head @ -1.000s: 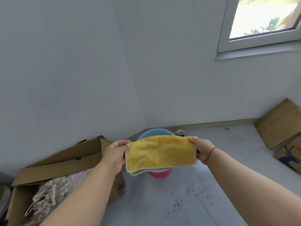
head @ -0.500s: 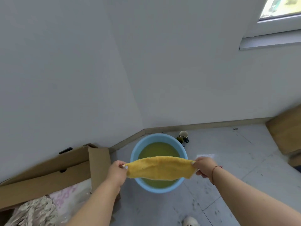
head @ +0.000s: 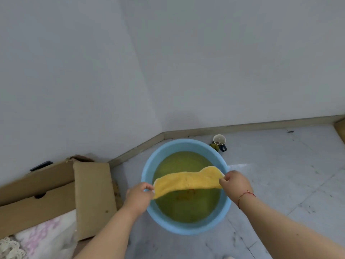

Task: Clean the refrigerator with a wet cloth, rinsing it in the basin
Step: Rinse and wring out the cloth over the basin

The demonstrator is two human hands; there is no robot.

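A yellow cloth [head: 186,181] is stretched flat above a round blue basin [head: 149,169] that stands on the floor and holds greenish-yellow water. My left hand [head: 139,196] pinches the cloth's left end, over the basin's left rim. At the right rim, my right hand [head: 235,183] pinches the other end; a red string is on that wrist. The cloth hangs just above the water, and I cannot tell whether it touches. No refrigerator is in view.
An open cardboard box [head: 61,186] with pale fabric [head: 43,238] inside lies on the floor at the left. A small mug [head: 219,141] stands by the skirting behind the basin. Grey walls meet in a corner; grey floor tiles [head: 291,176] stretch to the right.
My view has tilted down and closer to the basin. Both hands have lowered the cloth from chest height to just above the water, still holding its two ends.
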